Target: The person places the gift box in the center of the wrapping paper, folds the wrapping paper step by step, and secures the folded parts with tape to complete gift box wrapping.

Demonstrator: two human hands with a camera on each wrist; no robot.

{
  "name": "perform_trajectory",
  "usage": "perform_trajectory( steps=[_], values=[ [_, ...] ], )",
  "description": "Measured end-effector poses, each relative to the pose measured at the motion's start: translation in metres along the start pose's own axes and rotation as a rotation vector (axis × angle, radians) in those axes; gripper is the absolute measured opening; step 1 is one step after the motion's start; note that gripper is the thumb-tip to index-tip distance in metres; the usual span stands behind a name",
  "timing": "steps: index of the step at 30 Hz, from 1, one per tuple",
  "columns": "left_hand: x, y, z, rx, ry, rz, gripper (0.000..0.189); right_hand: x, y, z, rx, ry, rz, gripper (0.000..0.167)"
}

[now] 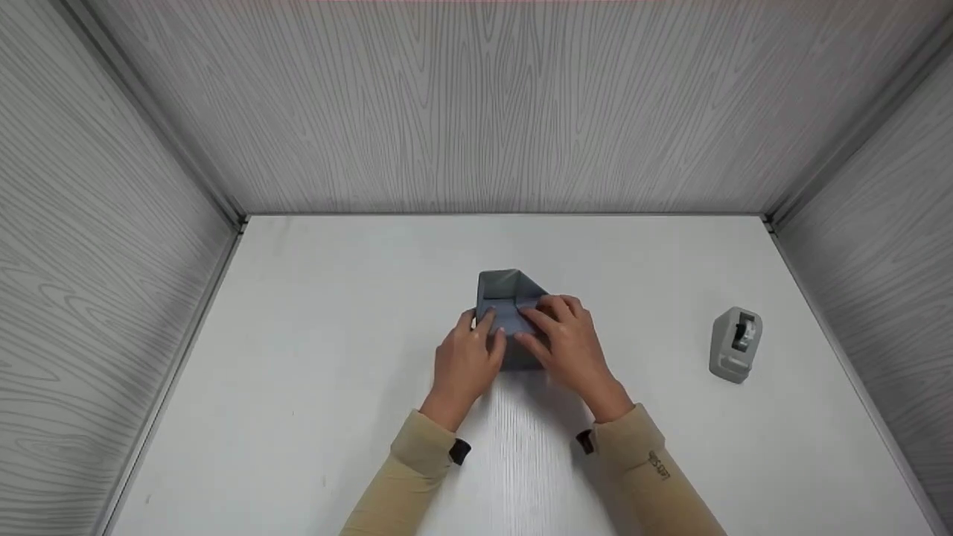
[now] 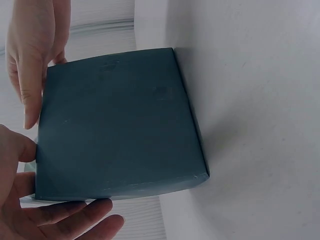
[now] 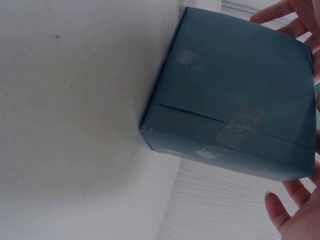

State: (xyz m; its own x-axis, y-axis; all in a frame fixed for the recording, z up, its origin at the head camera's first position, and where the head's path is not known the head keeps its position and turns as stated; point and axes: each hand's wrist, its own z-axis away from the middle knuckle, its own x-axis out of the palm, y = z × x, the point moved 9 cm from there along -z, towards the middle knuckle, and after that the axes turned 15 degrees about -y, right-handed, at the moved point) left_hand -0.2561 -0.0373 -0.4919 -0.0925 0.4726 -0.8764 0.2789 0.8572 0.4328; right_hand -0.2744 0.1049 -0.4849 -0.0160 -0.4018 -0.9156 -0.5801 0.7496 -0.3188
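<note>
On the left a grey panel (image 1: 97,246) with wood-grain lines rises beside the smooth white bench (image 1: 335,313). Of two hands, the left hand (image 1: 465,361), in a tan sleeve (image 1: 406,469), grips the near left side of one blue-grey box (image 1: 521,359), fingers bent at its rim. The squarish box, seemingly folded card, stands mid-bench; the head view shows its hollow inside, the left wrist view a slightly bowed face, the right wrist view a long seam (image 3: 210,119) and three clear tape patches (image 3: 209,152). The right hand (image 1: 569,346) pinches the right rim. Well apart, farther right, sits one matte grey, wedge-like tape dispenser (image 1: 735,346).
</note>
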Motion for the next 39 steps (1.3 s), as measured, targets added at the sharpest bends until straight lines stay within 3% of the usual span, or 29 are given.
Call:
perform_trajectory(
  steps=[11, 18, 22, 30, 33, 39],
  values=[
    [0.000, 0.000, -0.001, 0.001, -0.001, -0.004, 0.041, 0.013, 0.002, -0.001, 0.086, -0.064, 0.074, 0.051],
    [0.000, 0.000, -0.001, -0.006, -0.011, 0.003, 0.040, 0.013, 0.002, -0.001, 0.093, -0.088, 0.086, 0.056],
    [0.000, 0.000, -0.001, -0.006, -0.013, 0.011, 0.040, 0.006, 0.003, 0.001, 0.066, -0.076, -0.003, 0.052],
    [-0.001, 0.000, 0.000, -0.011, 0.001, 0.013, 0.040, -0.020, 0.012, 0.013, -0.041, 0.069, -0.286, 0.028],
    [-0.001, 0.000, 0.001, -0.013, 0.001, 0.011, 0.040, -0.021, 0.016, 0.017, -0.055, 0.084, -0.292, 0.023],
    [0.000, -0.001, 0.001, -0.012, -0.001, 0.019, 0.040, -0.017, 0.012, 0.021, -0.131, 0.085, -0.186, 0.029]
  ],
)
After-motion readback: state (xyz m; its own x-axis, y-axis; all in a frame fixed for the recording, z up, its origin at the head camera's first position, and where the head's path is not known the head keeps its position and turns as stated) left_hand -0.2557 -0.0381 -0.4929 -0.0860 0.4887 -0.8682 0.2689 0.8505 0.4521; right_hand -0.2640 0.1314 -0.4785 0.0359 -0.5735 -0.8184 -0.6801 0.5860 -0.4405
